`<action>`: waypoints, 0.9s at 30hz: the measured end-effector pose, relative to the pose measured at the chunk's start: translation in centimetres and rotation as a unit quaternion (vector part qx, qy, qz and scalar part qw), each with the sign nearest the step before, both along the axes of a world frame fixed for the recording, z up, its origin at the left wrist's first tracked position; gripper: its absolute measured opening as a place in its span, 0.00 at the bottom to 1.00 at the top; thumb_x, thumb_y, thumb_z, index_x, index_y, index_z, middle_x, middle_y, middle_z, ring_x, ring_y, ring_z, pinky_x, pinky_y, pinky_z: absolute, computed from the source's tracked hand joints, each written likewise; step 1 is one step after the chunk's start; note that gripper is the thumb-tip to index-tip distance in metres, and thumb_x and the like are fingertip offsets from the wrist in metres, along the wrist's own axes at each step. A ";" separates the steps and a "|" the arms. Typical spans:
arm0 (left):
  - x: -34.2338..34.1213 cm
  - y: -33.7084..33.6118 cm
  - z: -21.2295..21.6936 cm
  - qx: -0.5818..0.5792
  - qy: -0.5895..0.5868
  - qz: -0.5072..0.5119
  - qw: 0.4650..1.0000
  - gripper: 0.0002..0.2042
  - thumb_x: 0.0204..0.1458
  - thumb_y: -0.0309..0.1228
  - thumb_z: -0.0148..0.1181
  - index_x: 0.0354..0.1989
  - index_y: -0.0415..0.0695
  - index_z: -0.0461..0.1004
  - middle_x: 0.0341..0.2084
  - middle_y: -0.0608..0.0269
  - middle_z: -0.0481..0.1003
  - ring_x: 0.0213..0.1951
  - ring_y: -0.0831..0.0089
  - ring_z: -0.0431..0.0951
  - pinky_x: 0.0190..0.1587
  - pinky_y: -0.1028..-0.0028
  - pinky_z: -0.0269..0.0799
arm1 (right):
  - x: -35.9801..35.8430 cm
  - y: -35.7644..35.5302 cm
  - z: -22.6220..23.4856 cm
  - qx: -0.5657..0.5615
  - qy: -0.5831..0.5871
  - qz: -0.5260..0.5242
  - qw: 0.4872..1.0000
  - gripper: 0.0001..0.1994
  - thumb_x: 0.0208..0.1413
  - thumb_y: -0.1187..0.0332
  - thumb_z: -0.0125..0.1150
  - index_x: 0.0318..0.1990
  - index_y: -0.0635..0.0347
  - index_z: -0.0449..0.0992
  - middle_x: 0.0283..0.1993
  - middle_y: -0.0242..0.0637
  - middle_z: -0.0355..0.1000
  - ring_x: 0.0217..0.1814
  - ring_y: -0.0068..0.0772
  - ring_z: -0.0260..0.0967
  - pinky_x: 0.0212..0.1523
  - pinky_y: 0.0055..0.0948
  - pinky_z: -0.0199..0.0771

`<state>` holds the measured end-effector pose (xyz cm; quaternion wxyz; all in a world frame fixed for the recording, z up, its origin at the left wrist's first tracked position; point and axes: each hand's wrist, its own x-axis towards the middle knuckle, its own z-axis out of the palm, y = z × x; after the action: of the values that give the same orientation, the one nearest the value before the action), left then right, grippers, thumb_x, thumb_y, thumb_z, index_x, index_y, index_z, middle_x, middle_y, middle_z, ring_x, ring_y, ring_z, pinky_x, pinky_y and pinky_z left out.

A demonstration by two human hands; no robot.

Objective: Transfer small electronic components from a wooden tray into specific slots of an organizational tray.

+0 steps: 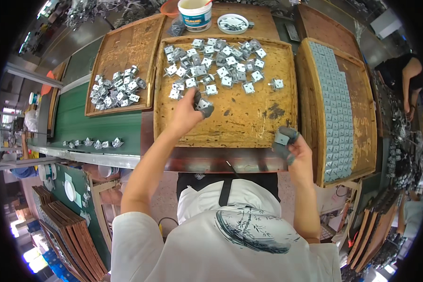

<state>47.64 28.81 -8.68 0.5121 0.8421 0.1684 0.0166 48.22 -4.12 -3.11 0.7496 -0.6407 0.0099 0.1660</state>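
- Right hand [300, 149], at the yellow tray [235, 124]'s four o'clock, is pinching a metal part [281, 139] between nearly closed fingers, partly hiding it
- Left hand [190, 112], at eight o'clock, is holding a second part [202, 104] between bent fingers, half covering it
- Loose parts [227, 81] are overlapping toward twelve o'clock
- Bucket [195, 19] is standing beyond, at eleven, top cut off

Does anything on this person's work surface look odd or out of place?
The middle tray looks worn: its yellow surface is scuffed, with a dark blotch toward the right side. One metal part lies apart from the jumbled pile, which may just be chance. I see no obvious spill.
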 end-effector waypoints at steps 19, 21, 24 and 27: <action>-6.6 -11.4 5.3 -0.381 -0.091 -0.155 0.907 0.19 0.53 0.17 0.61 0.55 0.38 0.74 0.50 0.66 0.68 0.51 0.72 0.73 0.56 0.72 0.70 | -1.5 0.9 4.2 -0.331 -0.363 0.163 0.855 0.13 0.43 0.75 0.67 0.37 0.65 0.72 0.35 0.45 0.67 0.35 0.53 0.70 0.33 0.44 0.72; -6.7 -12.6 5.5 -0.396 -0.058 -0.115 0.909 0.19 0.53 0.17 0.60 0.55 0.38 0.74 0.50 0.66 0.68 0.51 0.75 0.73 0.51 0.75 0.72 | -1.5 0.6 4.2 -0.382 -0.380 0.173 0.825 0.12 0.43 0.75 0.67 0.36 0.65 0.73 0.34 0.43 0.66 0.36 0.52 0.70 0.34 0.44 0.72; -6.9 -14.2 4.7 -0.273 -0.126 -0.120 0.946 0.18 0.55 0.17 0.59 0.55 0.39 0.74 0.48 0.67 0.69 0.50 0.78 0.73 0.45 0.78 0.75 | -1.3 0.0 3.9 -0.404 -0.385 0.188 0.808 0.11 0.42 0.76 0.66 0.35 0.65 0.73 0.33 0.43 0.65 0.35 0.50 0.70 0.34 0.44 0.72; -6.5 -14.1 4.4 -0.405 -0.027 -0.090 0.910 0.17 0.55 0.18 0.58 0.55 0.39 0.73 0.46 0.68 0.70 0.50 0.78 0.72 0.44 0.79 0.74 | -1.0 -0.7 4.0 -0.366 -0.355 0.204 0.836 0.11 0.40 0.77 0.65 0.34 0.65 0.73 0.32 0.43 0.66 0.35 0.50 0.69 0.34 0.44 0.72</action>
<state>41.19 14.66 -4.26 0.8126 0.5735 0.0704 -0.0758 47.23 -4.82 0.89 0.3618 -0.8706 -0.3278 0.0600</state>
